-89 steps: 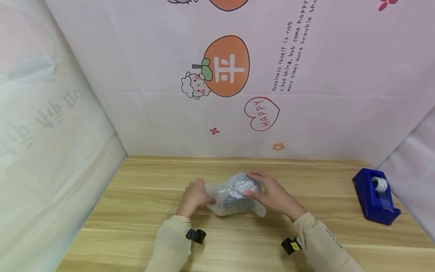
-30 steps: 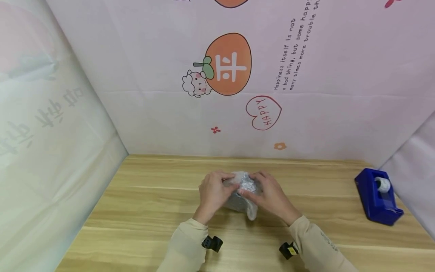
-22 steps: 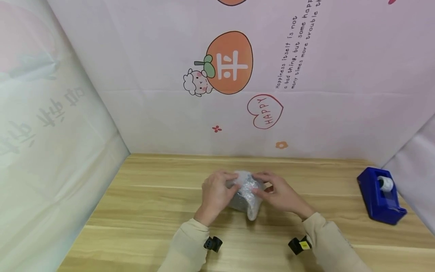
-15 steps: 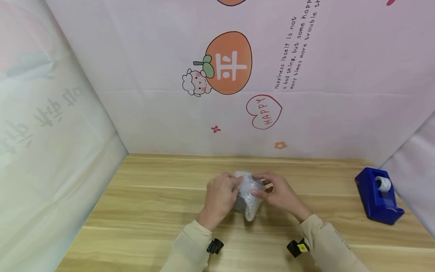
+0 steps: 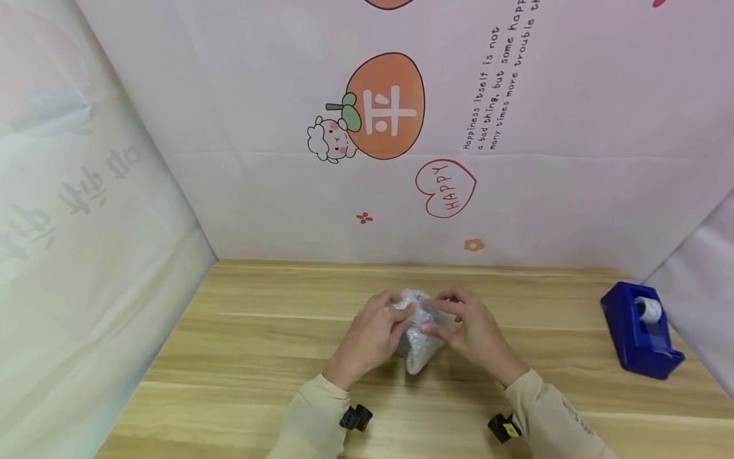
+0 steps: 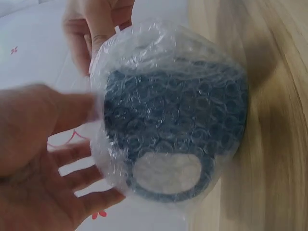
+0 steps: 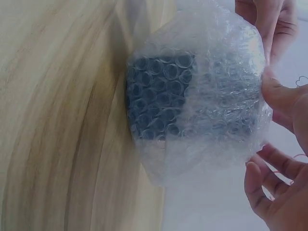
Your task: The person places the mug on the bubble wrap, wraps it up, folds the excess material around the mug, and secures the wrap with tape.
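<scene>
A dark blue mug [image 6: 168, 110] stands on the table, enclosed in clear bubble wrap [image 5: 421, 347]. Its handle shows through the wrap in the left wrist view, while folded layers cloud part of its side in the right wrist view. From the left, my left hand [image 5: 369, 331] holds the gathered wrap over the mug's top, thumb and forefinger at the fold. My right hand [image 5: 476, 325] pinches the wrap from the other side, its thumb pressing on the top. A loose tail of wrap hangs toward me between the wrists.
A blue tape dispenser [image 5: 639, 331] with a white roll stands at the right end of the wood-grain table [image 5: 246, 357]. Printed white sheeting [image 5: 275, 210] rises behind the table and along both sides. Each wrist bears a small black camera.
The left hand has gone from the parcel's left end to its top, beside the right hand. The wrap has been folded over the mug, and its loose tail has shifted slightly left.
</scene>
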Demonstrator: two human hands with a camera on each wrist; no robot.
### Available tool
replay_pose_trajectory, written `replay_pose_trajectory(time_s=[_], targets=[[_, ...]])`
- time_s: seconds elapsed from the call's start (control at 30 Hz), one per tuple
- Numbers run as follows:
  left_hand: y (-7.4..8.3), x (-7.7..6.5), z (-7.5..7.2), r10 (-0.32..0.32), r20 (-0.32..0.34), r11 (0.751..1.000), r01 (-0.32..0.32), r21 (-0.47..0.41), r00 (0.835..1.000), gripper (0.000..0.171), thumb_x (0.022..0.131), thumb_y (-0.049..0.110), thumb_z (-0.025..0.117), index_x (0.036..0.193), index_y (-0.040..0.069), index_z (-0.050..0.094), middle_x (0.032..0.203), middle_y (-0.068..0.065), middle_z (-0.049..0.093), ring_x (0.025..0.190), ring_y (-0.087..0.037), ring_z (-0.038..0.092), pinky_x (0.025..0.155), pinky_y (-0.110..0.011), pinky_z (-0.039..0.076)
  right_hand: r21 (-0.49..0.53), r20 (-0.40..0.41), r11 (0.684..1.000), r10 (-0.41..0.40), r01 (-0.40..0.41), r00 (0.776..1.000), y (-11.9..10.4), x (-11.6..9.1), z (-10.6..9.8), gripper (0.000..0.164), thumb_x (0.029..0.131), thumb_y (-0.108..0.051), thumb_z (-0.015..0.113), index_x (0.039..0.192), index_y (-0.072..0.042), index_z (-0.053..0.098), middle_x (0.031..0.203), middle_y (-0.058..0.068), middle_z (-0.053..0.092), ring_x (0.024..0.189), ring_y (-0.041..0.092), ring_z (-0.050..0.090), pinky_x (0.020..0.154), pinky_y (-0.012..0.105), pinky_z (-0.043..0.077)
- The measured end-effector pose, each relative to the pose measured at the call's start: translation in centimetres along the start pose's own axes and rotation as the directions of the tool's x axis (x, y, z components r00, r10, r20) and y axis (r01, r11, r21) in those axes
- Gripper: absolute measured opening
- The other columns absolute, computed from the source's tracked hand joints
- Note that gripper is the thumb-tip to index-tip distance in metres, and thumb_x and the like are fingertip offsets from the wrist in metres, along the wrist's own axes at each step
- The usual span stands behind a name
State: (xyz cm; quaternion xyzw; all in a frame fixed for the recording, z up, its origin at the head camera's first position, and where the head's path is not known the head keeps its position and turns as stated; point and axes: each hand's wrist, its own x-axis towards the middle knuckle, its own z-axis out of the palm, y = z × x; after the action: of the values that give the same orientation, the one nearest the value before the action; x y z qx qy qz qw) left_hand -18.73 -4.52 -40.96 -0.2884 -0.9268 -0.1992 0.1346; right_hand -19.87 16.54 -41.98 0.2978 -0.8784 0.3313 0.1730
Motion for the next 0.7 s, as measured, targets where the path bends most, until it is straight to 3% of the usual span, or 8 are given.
replay_pose_trajectory(time_s=[0.17, 0.37, 0.53, 0.7], targets=[[-0.3, -0.6, -0.3, 0.02, 0.074, 0.999, -0.017, -0.05, 0.997, 0.045, 0.095, 0.038, 0.053, 0.133, 0.014, 0.052, 0.134, -0.01, 0.047, 0.122, -0.023, 0.044, 0.099, -0.037, 0.041, 0.035, 0.009, 0.999, -0.028, 0.027, 1.0, 0.2, 0.0, 0.0, 0.034, 0.074, -0.022, 0.08, 0.106, -0.016, 0.072, 0.106, 0.001, 0.058, 0.087, 0.013, 0.053, 0.059, 0.025, 0.049], [-0.6, -0.5, -0.3, 0.039, 0.102, 0.997, -0.032, -0.077, 0.994, 0.045, 0.094, 0.037, 0.054, 0.132, 0.013, 0.051, 0.137, -0.01, 0.045, 0.125, -0.022, 0.043, 0.102, -0.035, 0.039, 0.121, 0.089, 0.992, -0.052, 0.041, 0.995, 0.5, 0.3, -0.5, 0.026, 0.079, -0.015, 0.075, 0.105, -0.013, 0.073, 0.104, 0.003, 0.057, 0.078, 0.016, 0.054, 0.057, 0.023, 0.047], [-1.1, -0.4, -0.2, 0.057, 0.094, 0.993, -0.046, -0.109, 0.994, 0.041, 0.094, 0.033, 0.055, 0.129, 0.012, 0.054, 0.137, -0.009, 0.045, 0.124, -0.02, 0.044, 0.101, -0.032, 0.04, 0.121, 0.137, 0.992, -0.002, -0.015, 0.991, 0.1, 0.9, -0.9, 0.015, 0.081, -0.014, 0.074, 0.096, -0.014, 0.076, 0.097, 0.002, 0.057, 0.073, 0.013, 0.051, 0.056, 0.025, 0.045], [-1.3, -0.4, 0.0, 0.079, 0.089, 0.991, -0.069, -0.112, 0.993, 0.041, 0.095, 0.034, 0.053, 0.129, 0.011, 0.054, 0.139, -0.008, 0.043, 0.126, -0.018, 0.043, 0.102, -0.031, 0.038, 0.068, 0.135, 0.995, 0.067, -0.076, 0.989, -0.4, 1.2, -0.8, 0.008, 0.078, -0.015, 0.077, 0.086, -0.015, 0.077, 0.091, -0.002, 0.056, 0.072, 0.014, 0.049, 0.056, 0.025, 0.042]])
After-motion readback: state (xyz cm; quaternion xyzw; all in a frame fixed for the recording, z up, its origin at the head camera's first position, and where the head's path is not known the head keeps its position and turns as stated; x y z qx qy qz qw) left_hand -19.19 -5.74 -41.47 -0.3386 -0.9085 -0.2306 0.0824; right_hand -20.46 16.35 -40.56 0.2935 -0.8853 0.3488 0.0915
